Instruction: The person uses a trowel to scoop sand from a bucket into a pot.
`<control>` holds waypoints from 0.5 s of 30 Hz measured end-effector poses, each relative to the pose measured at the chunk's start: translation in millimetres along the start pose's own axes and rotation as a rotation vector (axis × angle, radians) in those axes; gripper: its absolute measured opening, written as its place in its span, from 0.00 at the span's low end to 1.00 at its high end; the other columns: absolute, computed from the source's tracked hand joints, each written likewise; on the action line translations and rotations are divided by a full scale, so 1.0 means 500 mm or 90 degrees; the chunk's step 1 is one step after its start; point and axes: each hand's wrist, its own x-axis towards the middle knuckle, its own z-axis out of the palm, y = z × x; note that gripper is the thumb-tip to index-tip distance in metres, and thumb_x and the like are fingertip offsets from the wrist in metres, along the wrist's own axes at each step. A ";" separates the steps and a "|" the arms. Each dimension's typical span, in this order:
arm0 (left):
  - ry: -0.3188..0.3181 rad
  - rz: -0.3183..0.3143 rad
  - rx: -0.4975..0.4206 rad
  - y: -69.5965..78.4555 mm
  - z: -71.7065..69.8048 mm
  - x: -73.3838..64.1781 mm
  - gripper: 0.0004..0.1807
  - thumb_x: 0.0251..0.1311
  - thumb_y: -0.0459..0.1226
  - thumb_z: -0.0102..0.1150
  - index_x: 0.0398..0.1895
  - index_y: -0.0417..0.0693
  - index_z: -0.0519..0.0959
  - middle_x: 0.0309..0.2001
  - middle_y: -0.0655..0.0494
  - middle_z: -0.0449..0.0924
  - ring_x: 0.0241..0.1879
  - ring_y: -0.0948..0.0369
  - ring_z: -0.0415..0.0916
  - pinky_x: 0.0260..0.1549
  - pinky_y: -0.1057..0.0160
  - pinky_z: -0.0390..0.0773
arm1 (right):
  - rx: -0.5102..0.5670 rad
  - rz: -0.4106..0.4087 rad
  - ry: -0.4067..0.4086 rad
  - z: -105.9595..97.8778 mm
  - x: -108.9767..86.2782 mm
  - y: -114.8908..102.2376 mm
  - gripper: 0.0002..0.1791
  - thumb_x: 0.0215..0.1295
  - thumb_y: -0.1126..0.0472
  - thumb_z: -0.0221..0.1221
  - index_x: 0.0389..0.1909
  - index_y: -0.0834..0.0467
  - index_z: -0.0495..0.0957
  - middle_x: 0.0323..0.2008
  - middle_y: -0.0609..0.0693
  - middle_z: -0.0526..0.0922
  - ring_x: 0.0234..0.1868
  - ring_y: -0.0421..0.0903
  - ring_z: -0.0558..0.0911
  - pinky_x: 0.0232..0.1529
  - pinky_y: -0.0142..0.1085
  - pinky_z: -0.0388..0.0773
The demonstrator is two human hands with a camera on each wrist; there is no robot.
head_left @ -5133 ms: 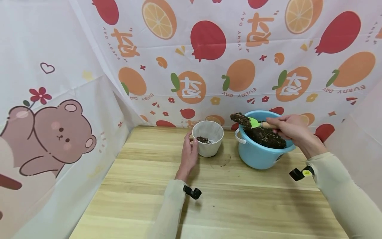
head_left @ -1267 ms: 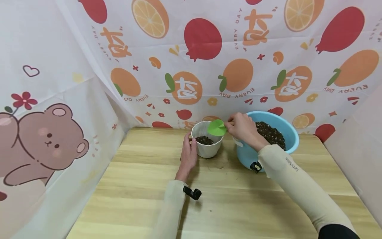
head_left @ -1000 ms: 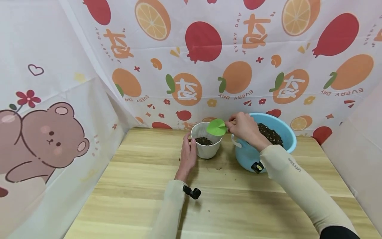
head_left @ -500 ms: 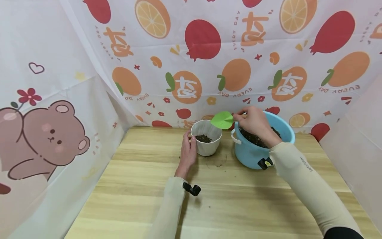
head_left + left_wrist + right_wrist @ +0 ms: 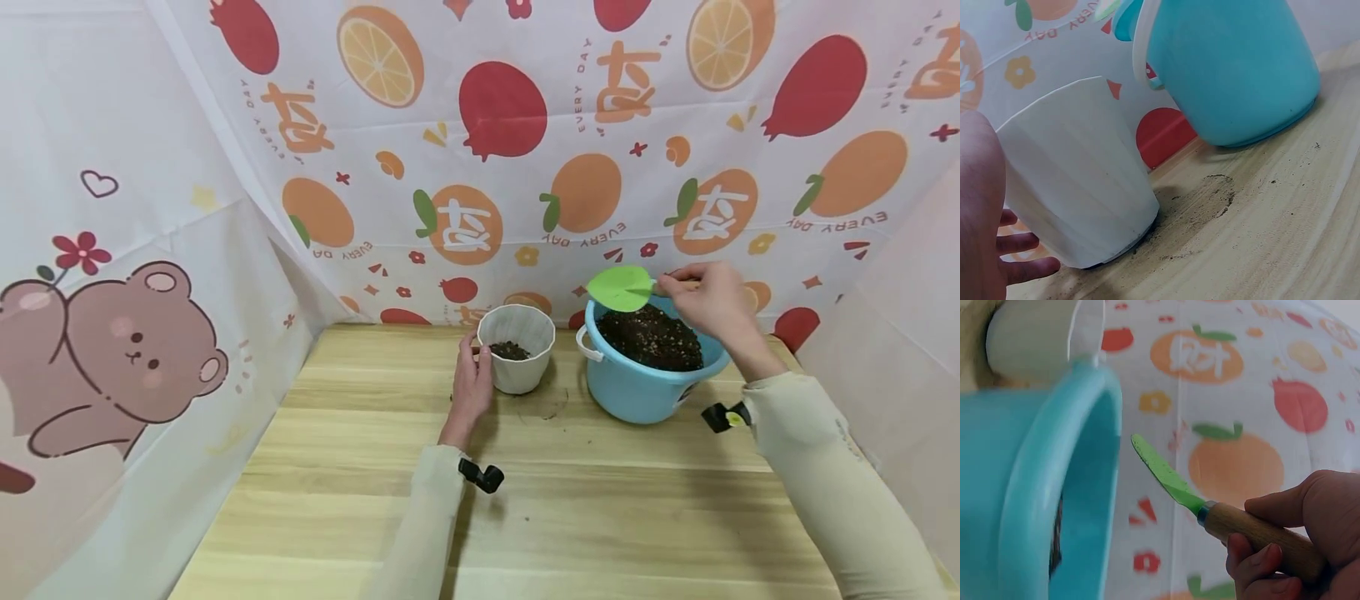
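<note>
My left hand [image 5: 471, 387] holds the left side of a white plant pot [image 5: 517, 375], thumb at the near side; in the left wrist view its fingertips [image 5: 1029, 269] show beside the pot's lower wall. Dark potting soil [image 5: 510, 351] covers the pot's bottom. My right hand [image 5: 712, 302] grips the wooden handle [image 5: 1254, 534] of a small hand trowel, whose green blade [image 5: 621, 288] is over the left rim of a light blue bucket [image 5: 637, 396]. No heap of soil shows on the blade. Dark soil [image 5: 652, 337] fills much of the bucket.
The pot and bucket stand side by side on a wooden table [image 5: 360, 500], close to a fruit-printed cloth [image 5: 525, 200] behind. Soil crumbs [image 5: 1219, 194] lie between them. The bucket's white handle [image 5: 588, 346] hangs on the pot side.
Earlier the trowel carried soil above the bucket, then its blade tipped over the pot. It has since moved right, back over the bucket. The pot holds more soil; my left hand stays there.
</note>
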 end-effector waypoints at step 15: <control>0.006 0.013 -0.007 -0.002 0.007 0.003 0.27 0.81 0.46 0.36 0.77 0.46 0.57 0.62 0.38 0.72 0.54 0.44 0.79 0.53 0.45 0.78 | -0.099 -0.036 0.043 -0.018 -0.021 0.119 0.20 0.70 0.53 0.61 0.43 0.68 0.86 0.34 0.65 0.89 0.33 0.57 0.84 0.21 0.37 0.71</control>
